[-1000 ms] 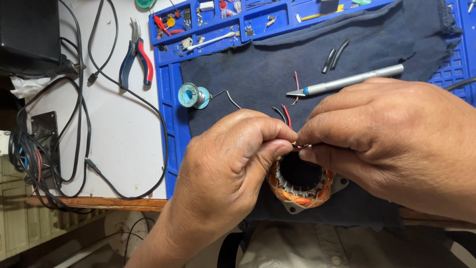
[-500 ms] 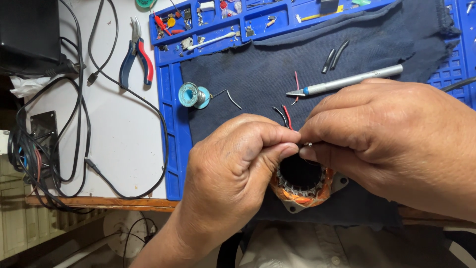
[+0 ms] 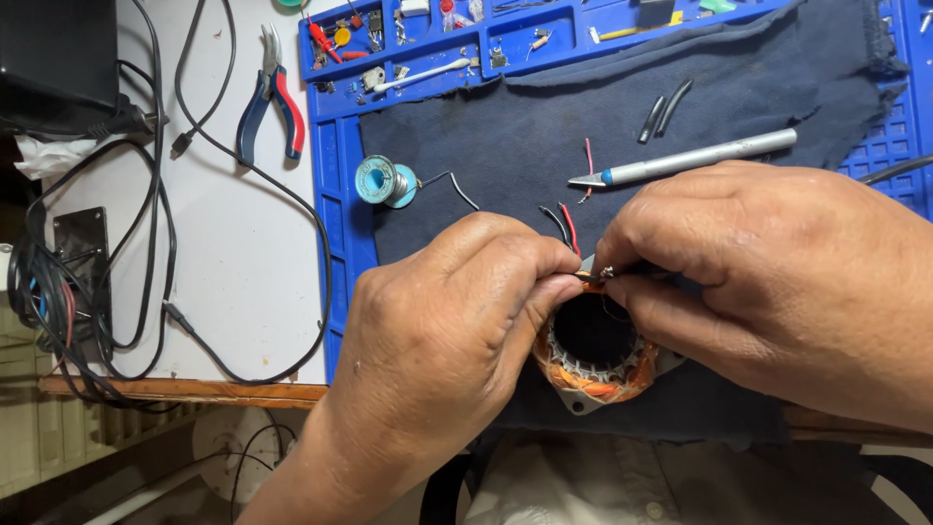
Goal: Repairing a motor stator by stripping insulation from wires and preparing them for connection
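A round motor stator (image 3: 595, 367) with copper windings and a metal flange lies on a dark blue cloth (image 3: 622, 126) at the near table edge. My left hand (image 3: 457, 321) pinches a thin wire end above the stator's opening. My right hand (image 3: 768, 272) pinches the same joint from the right, fingertips nearly touching the left ones. A black and a red lead (image 3: 564, 226) rise just behind the fingers. The wire joint itself is tiny and mostly hidden by the fingertips.
A grey pen-shaped tool (image 3: 695, 158) lies on the cloth behind my right hand. A teal solder spool (image 3: 379, 181) sits at the cloth's left edge. Red-and-blue pliers (image 3: 272, 92) lie on the white table. A blue mat's parts tray (image 3: 428, 39) holds small components. Black cables (image 3: 146, 253) sprawl at left.
Both hands stay over the stator, with only small finger shifts at the wire joint. My left hand has slid slightly toward me.
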